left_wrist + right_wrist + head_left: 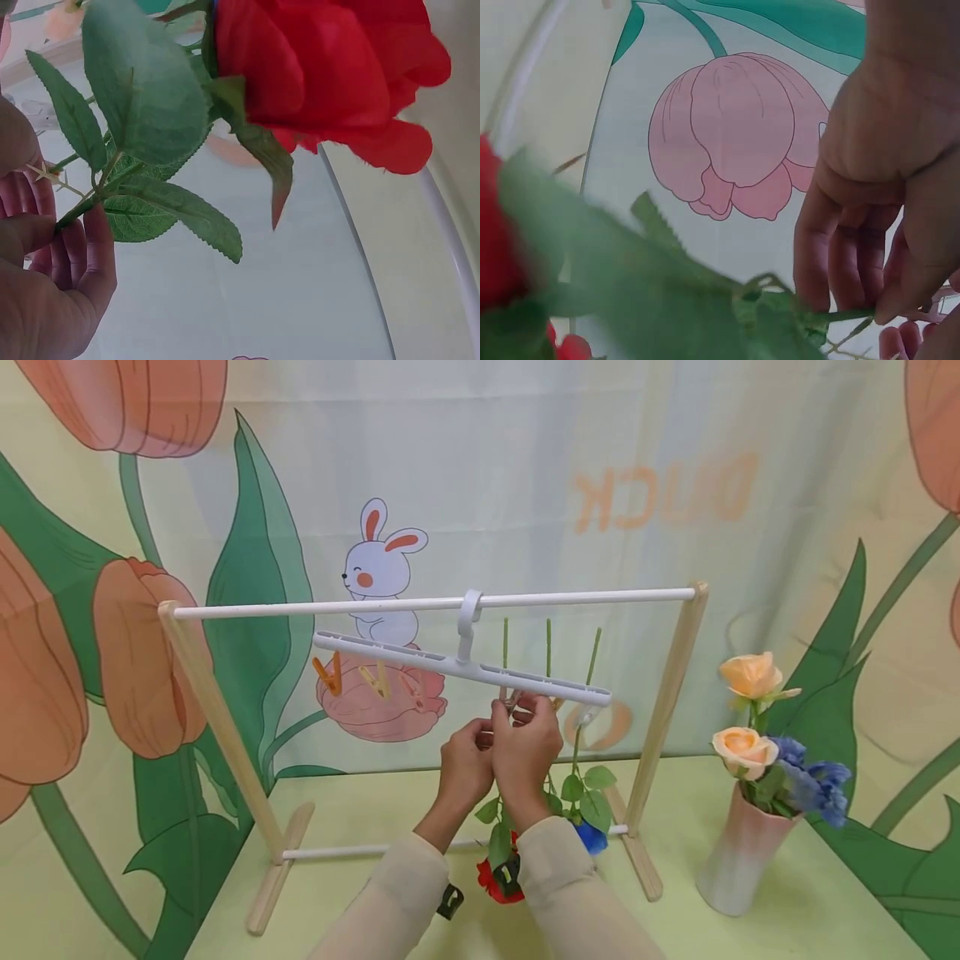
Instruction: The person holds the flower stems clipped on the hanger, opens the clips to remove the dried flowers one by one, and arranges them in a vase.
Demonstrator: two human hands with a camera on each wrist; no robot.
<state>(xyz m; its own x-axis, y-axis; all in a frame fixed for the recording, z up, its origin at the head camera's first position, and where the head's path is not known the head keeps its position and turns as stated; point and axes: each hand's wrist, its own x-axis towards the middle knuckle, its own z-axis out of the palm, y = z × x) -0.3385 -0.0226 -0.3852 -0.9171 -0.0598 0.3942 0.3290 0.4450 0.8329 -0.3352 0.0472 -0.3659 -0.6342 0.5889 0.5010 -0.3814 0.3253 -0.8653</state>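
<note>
- Left hand pinches the stem!
- Right hand pinches the clip!
- Rose: light and soft, I'd say; best held by the stem, near the leaves.

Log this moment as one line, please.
left hand: pinches stem of red rose | right hand: fingers at clip | hanger: on rod, right end low

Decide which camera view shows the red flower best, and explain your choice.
The left wrist view: the red flower appears large and clear, though cropped at the top. The head view shows it small, partly covered by a black object; the right wrist view catches only blurred red parts at the left edge.
</note>
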